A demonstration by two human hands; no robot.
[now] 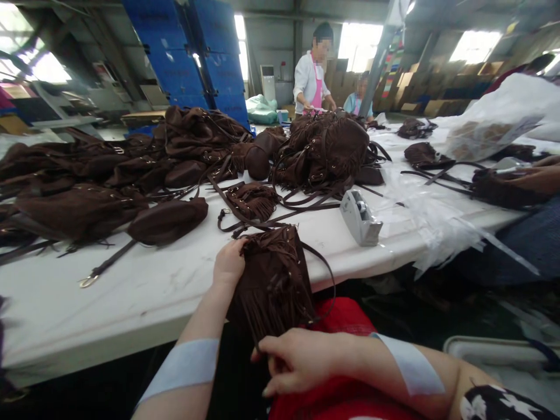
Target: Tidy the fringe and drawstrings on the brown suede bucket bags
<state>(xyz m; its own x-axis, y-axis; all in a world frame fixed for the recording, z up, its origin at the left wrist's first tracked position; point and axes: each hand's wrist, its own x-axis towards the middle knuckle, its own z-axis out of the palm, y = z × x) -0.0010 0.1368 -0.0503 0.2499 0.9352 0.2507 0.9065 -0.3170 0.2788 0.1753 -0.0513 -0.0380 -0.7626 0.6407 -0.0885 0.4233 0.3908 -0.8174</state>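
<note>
A dark brown fringed bag (273,280) hangs tilted over the near edge of the table, its long fringe pointing down towards my lap. My left hand (230,261) is closed on the bag's upper left edge; its fingertips are hidden behind the material. At the bottom of the fringe, my right hand (295,357) has its fingers curled, with the index fingertip at the strand ends, which it seems to pinch. A thin strap (328,262) loops off the bag's right side. Just beyond lies a smaller fringed pouch (254,201) with its strap on the table.
On the white table (175,274), brown bags (83,213) are heaped left, with another pile (326,151) in the middle. A grey tape dispenser (361,217) stands near the edge, beside clear plastic (437,227). Another person's hand (540,175) is at right; a person (311,81) stands opposite.
</note>
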